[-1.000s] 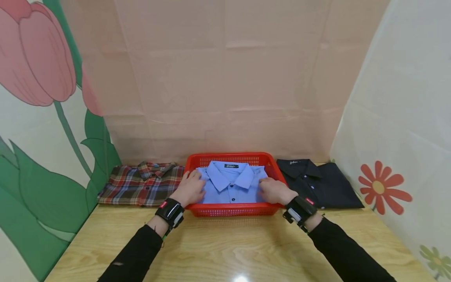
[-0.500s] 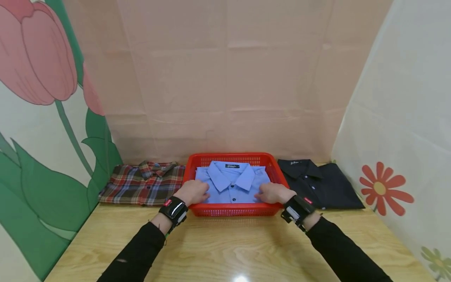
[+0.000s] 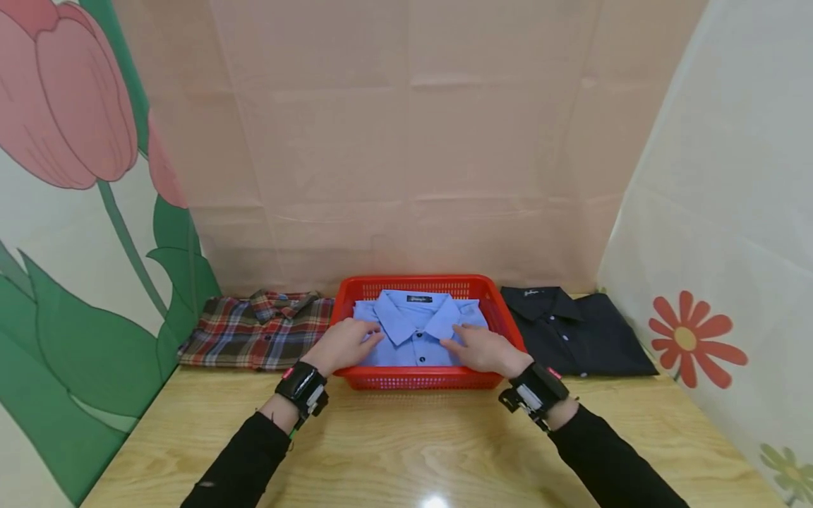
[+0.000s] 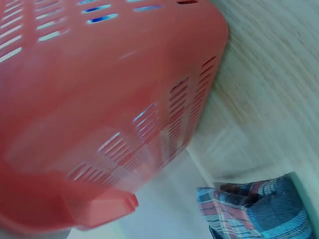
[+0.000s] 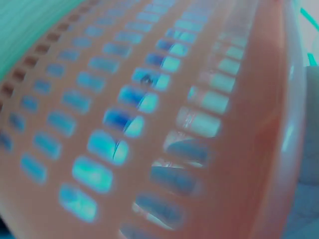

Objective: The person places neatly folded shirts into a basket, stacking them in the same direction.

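A folded light blue shirt with a buttoned front and dark neck label lies collar-up inside a red plastic basket. My left hand reaches over the basket's near left corner, its fingers loosely extended above the shirt's left side. On the other side my right hand crosses the near right rim, fingers spread over the shirt's right front. Neither hand grips anything in the head view. Both wrist views are filled by the slotted basket wall, and the fingers are hidden there.
Left of the basket lies a folded plaid shirt on the wooden table. A folded black shirt lies close against its right side. A beige backdrop stands right behind, with flower-printed sheets at both sides.
My left hand drew nearer along the basket's left rim. My right hand slid inward over the shirt and its fingers spread out. The shirt and basket stay in place.
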The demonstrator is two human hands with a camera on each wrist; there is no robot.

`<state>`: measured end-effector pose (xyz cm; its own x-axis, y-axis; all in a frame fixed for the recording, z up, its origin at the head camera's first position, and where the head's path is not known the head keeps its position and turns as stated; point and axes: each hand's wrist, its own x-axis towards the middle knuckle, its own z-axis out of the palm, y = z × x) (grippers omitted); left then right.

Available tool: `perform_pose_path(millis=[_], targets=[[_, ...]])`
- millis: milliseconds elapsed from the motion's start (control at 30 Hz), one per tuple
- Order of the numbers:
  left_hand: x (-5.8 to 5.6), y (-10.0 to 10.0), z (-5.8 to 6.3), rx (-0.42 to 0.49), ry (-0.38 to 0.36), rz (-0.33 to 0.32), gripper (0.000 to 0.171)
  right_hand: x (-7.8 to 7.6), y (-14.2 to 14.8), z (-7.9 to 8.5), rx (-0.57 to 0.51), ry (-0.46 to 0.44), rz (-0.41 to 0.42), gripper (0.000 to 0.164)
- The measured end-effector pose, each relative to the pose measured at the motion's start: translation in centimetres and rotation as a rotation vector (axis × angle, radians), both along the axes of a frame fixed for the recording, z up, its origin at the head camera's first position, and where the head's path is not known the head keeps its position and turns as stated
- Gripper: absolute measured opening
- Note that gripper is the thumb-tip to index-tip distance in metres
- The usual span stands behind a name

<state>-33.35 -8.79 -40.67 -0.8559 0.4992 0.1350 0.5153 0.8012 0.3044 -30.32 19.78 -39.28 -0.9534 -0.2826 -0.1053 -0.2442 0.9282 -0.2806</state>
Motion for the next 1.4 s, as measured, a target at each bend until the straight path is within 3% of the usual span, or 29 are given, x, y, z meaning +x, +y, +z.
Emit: perform_pose_path(millis=[267, 667, 1000, 1200, 1400], targets=[[1.3, -1.6, -0.1, 0.120, 0.155, 0.008, 0.035, 1.3, -2.0, -0.1, -0.073, 0.048, 0.002, 0.065], [3.0, -4.4, -0.7, 0.242, 0.274, 0.077, 0.036, 2.4, -4.2, -0.8, -0.086, 0.139, 0.004, 0.065], [4.5, -7.1, -2.2, 0.303, 0.166, 0.194, 0.048, 3.3, -6.9, -1.1, -0.099, 0.236, 0.086, 0.060], [4.1, -7.9, -2.9, 0.312, 0.123, 0.204, 0.052, 4.0, -8.9, -1.2, -0.100, 0.281, 0.136, 0.057], [3.7, -9.7, -3.3, 0.280, 0.093, 0.221, 0.045, 4.9, -11.1, -0.9, -0.117, 0.309, 0.195, 0.056]])
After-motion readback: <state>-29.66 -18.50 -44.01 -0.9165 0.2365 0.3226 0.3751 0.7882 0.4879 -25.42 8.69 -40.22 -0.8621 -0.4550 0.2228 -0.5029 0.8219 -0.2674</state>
